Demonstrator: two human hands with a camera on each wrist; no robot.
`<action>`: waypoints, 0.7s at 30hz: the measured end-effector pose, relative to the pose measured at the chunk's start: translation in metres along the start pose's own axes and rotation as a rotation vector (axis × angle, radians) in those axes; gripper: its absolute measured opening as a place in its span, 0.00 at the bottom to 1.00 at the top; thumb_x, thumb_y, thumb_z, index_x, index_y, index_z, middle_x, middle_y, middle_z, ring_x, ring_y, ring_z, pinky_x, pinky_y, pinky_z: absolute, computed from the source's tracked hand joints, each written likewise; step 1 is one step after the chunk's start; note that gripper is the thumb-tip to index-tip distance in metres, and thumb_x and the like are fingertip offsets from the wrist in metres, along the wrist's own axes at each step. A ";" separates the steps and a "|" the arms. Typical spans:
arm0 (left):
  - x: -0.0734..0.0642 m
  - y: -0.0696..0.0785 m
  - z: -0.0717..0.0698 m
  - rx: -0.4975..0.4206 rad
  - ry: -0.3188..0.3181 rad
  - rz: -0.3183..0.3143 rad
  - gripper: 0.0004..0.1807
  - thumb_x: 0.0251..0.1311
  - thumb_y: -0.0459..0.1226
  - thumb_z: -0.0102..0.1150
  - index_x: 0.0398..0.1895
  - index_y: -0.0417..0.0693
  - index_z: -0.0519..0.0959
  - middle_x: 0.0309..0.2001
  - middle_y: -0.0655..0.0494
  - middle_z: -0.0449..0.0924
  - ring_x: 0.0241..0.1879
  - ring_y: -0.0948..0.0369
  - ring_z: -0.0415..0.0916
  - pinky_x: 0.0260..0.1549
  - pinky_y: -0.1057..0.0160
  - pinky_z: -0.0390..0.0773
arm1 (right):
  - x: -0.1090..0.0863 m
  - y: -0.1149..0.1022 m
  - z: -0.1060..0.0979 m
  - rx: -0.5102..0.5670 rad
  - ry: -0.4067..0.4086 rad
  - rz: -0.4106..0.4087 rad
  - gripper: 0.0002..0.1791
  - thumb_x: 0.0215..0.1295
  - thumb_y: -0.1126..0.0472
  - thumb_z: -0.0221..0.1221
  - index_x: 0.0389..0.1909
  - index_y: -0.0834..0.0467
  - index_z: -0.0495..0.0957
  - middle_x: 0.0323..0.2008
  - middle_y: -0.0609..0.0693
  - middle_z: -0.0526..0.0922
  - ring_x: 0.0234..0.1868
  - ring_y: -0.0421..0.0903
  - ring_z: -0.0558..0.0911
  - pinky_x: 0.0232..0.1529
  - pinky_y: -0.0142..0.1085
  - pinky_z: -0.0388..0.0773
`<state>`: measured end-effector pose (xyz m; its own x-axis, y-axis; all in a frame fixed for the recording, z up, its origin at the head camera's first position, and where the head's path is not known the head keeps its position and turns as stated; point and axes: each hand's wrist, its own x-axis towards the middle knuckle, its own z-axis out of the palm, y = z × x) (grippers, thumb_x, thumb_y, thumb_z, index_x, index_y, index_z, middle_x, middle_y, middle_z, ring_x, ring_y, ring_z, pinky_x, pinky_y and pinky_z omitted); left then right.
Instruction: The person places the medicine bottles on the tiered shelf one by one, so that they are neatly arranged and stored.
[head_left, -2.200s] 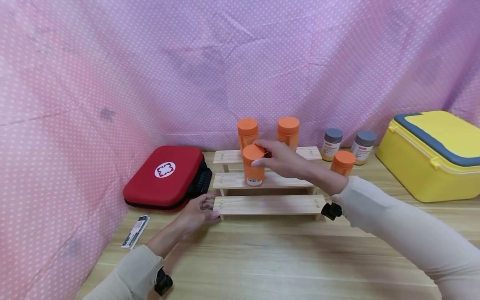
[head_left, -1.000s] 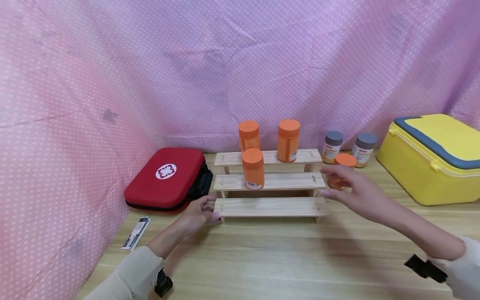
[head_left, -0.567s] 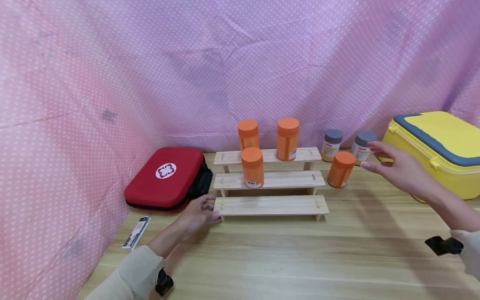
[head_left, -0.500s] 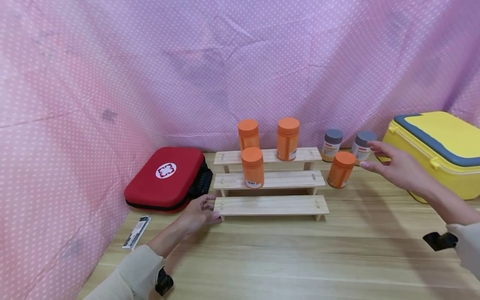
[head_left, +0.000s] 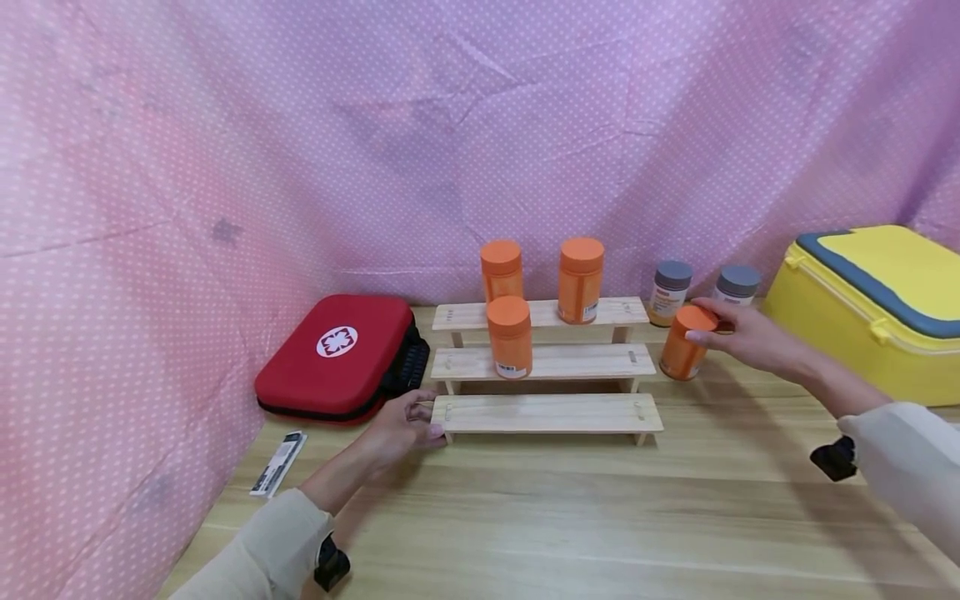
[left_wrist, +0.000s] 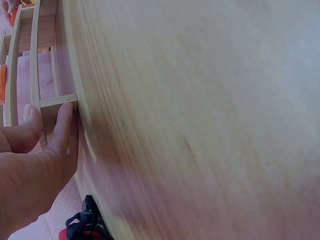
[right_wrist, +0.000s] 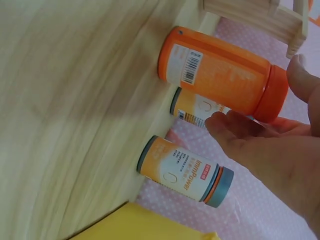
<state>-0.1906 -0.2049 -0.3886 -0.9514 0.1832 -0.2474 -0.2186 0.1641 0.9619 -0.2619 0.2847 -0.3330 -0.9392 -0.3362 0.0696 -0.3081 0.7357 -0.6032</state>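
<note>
A stepped wooden display rack (head_left: 547, 412) with three tiers stands mid-table in the head view. At the left end of its lowest tier my left hand (head_left: 396, 429) grips the board and leg; the left wrist view has the thumb (left_wrist: 31, 120) by the board. Two orange supplement bottles (head_left: 581, 282) stand on the top tier and one orange bottle (head_left: 511, 337) on the middle tier. Right of the rack, another orange supplement bottle (head_left: 681, 354) is upright on the table. My right hand (head_left: 757, 337) holds its lid, thumb in front and fingers behind.
Two grey-capped supplement bottles (head_left: 670, 293) stand behind the right hand, one partly hidden. A yellow box (head_left: 862, 333) with a grey-edged lid is at the far right. A red first-aid case (head_left: 337, 358) and a small white packet (head_left: 279, 463) lie to the left.
My right hand released an orange bottle on the middle tier, swung right towards the grey-capped bottles, then came back left onto the orange bottle beside the rack. The left hand stayed put.
</note>
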 end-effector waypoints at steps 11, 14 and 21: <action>0.002 0.002 -0.001 -0.004 0.014 0.005 0.30 0.58 0.16 0.52 0.65 0.31 0.61 0.48 0.35 0.72 0.41 0.56 0.77 0.46 0.51 0.82 | 0.005 0.000 0.007 0.007 0.069 -0.020 0.30 0.70 0.55 0.56 0.65 0.69 0.62 0.51 0.66 0.75 0.48 0.57 0.74 0.39 0.20 0.69; 0.001 0.002 -0.001 -0.005 0.006 0.004 0.30 0.57 0.16 0.52 0.65 0.31 0.60 0.48 0.35 0.72 0.41 0.55 0.77 0.46 0.51 0.82 | 0.004 0.003 0.010 0.004 0.102 -0.030 0.29 0.69 0.56 0.58 0.63 0.69 0.65 0.48 0.64 0.76 0.44 0.54 0.74 0.37 0.19 0.70; -0.001 0.001 0.000 -0.012 -0.008 0.014 0.31 0.57 0.15 0.51 0.65 0.29 0.59 0.48 0.34 0.72 0.41 0.55 0.77 0.47 0.50 0.82 | -0.006 0.008 0.010 0.028 0.192 -0.075 0.26 0.66 0.60 0.61 0.60 0.69 0.69 0.43 0.64 0.78 0.35 0.34 0.73 0.33 0.17 0.71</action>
<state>-0.1900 -0.2052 -0.3879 -0.9526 0.1933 -0.2350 -0.2080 0.1498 0.9666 -0.2573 0.2867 -0.3466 -0.9262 -0.2690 0.2640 -0.3765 0.6950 -0.6126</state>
